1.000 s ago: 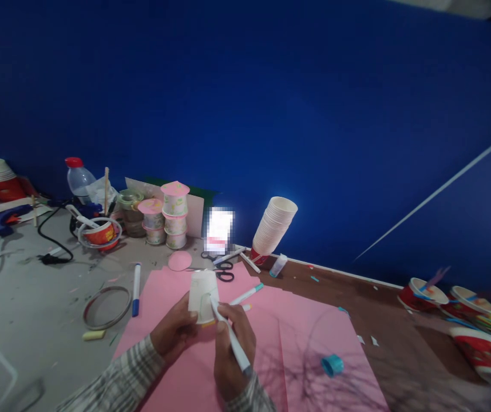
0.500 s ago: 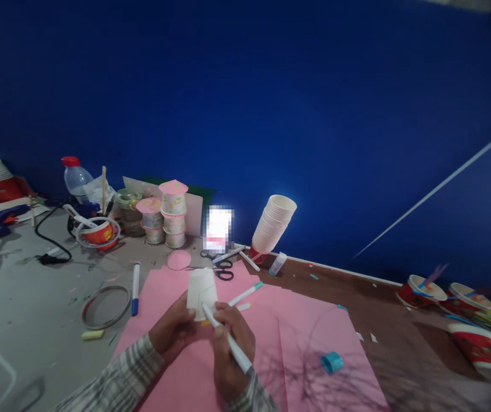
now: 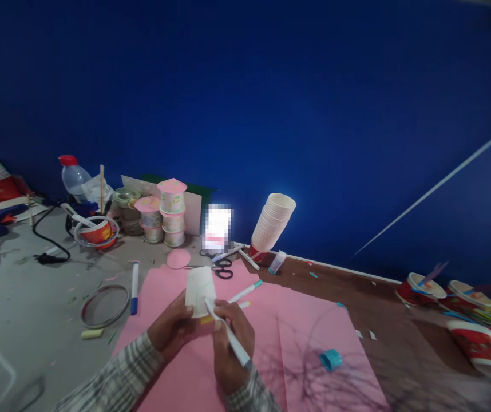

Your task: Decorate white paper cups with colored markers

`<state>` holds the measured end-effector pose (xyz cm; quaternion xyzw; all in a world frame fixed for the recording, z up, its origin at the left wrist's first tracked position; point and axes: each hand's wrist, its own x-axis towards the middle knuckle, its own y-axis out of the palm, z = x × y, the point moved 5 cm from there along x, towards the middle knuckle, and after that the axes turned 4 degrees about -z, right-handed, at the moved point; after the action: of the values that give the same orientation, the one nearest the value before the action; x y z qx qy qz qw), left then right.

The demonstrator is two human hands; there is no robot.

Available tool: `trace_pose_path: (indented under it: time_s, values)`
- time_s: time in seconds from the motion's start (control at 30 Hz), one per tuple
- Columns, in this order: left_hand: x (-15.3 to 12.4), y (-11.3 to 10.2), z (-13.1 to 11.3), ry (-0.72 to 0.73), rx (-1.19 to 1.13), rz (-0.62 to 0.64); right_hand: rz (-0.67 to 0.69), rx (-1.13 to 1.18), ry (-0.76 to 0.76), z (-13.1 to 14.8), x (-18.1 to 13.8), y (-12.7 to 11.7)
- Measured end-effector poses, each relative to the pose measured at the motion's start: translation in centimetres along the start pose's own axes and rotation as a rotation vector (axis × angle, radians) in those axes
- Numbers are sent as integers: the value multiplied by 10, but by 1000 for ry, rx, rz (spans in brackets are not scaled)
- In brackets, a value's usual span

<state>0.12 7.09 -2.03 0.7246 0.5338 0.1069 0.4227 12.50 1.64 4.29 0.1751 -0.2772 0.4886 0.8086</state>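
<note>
A white paper cup [image 3: 200, 289] with thin green lines on its side is gripped in my left hand [image 3: 171, 323], above the pink paper [image 3: 185, 377]. My right hand [image 3: 234, 346] is closed round a white marker [image 3: 233, 341], its tip against the cup's wall near the lower right. Just beyond my right fingers lie a marker with a teal end [image 3: 246, 290] and a yellow-tipped one [image 3: 244, 305], partly hidden. Black-handled scissors [image 3: 224, 269] rest behind the cup. To the left lies a blue-capped marker [image 3: 134, 288].
Decorated cup towers [image 3: 172, 214] with pink roofs stand at the back, near a lit phone screen [image 3: 217, 228] and a leaning stack of cups [image 3: 272, 224]. A tape ring [image 3: 105, 307] lies left; a teal roll [image 3: 331, 360] sits on the right. Blue-tinted cups of straws [image 3: 421, 289] stand far right.
The marker's tip has shifted slightly on the cup's side, and the cup has turned or tilted a little. Both hands keep their hold.
</note>
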Motion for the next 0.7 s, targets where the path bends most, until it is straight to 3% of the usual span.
trace_pose_path:
  time_s: [0.13, 0.37, 0.7]
  values:
    - [-1, -1, -3, 42, 16, -52, 68, 5, -2, 2, -1, 2]
    - [-2, 6, -6, 85, 58, -17, -57, -14, 113, -3, 6, -5]
    - [-3, 7, -6, 76, 61, 2, -20, 10, 104, -2, 6, -3]
